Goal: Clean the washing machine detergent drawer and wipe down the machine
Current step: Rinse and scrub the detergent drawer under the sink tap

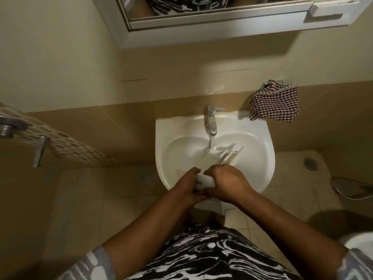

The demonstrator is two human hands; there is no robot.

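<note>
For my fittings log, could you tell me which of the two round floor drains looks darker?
The dark grey drain right of the white ceramic sink; the pale perforated drain left of the sink is lighter.

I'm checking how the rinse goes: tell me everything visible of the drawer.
The drawer is white, plastic-looking, with dark lettering on its front panel and thin dividers at its far end. It lies over the sink, panel toward the person. The left hand and right hand hold the panel end; water from the tap strikes the far end.
</note>
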